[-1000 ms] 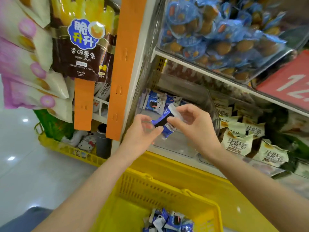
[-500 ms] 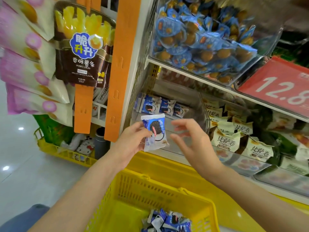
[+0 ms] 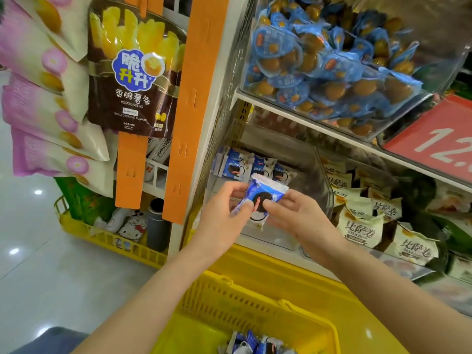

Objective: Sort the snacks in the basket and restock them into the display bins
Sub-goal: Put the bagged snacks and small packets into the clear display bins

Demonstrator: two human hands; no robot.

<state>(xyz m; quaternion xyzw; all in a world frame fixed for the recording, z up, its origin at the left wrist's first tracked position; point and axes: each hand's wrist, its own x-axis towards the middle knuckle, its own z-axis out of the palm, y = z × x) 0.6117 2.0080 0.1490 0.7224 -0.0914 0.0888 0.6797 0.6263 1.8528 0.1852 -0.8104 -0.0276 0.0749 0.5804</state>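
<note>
Two hands meet on one cookie packet [image 3: 264, 196]: the left hand [image 3: 224, 215] pinches its left edge and the right hand [image 3: 298, 221] pinches its right side, thumb on the printed cookie. The packet hangs tilted just in front of the clear bin [image 3: 320, 182], over the bin's front wall and above the yellow basket [image 3: 229, 300].

About four like packets stand in a back row [image 3: 236, 167] inside the bin; the leftmost is half hidden, so the count is uncertain. Several more lie as basket packets [image 3: 255, 343], cut off by the bottom edge and not countable. One red price sign [image 3: 439, 139] runs off the right edge, showing only part of its digits.

Bare bin floor shows between the back row and the held packet. Cream packs [image 3: 362, 226] sit just right of the bin wall, and the white shelf edge [image 3: 306, 118] runs close overhead.
</note>
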